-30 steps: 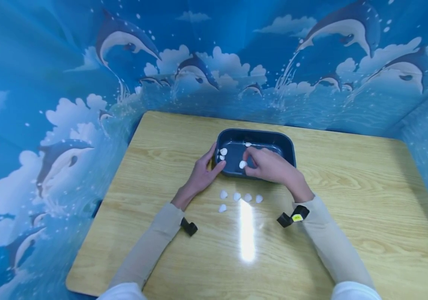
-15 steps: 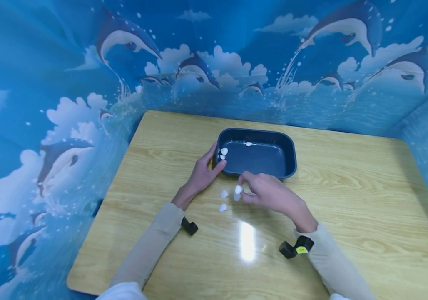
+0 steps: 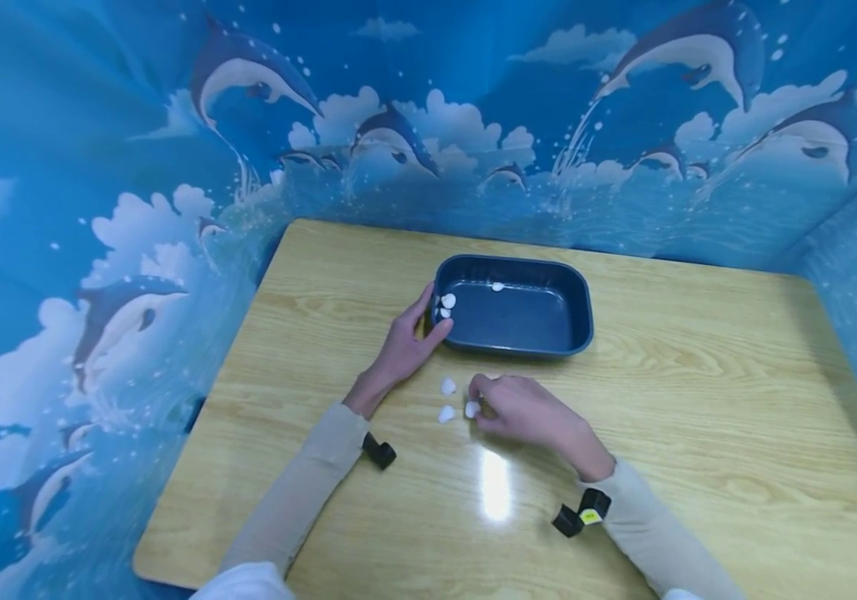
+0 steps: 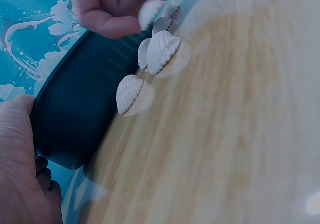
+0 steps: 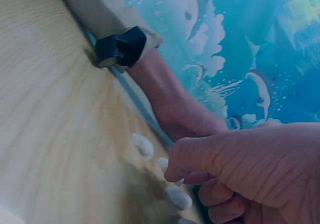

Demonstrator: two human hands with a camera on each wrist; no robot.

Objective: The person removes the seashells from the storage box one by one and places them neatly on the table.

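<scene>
The right hand (image 3: 522, 408), fingers (image 4: 107, 25) bent, pinches a shell (image 3: 472, 409) in front of the bin (image 3: 522, 323), near loose shells (image 3: 448, 386) on the surface (image 3: 699, 400). The left hand (image 3: 402, 346) grips the bin's left end; inside, more shells (image 3: 448, 301) lie there and by the far wall.

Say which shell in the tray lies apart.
The shell by the far wall of the tray; the other shells in it cluster beside the left hand.
</scene>
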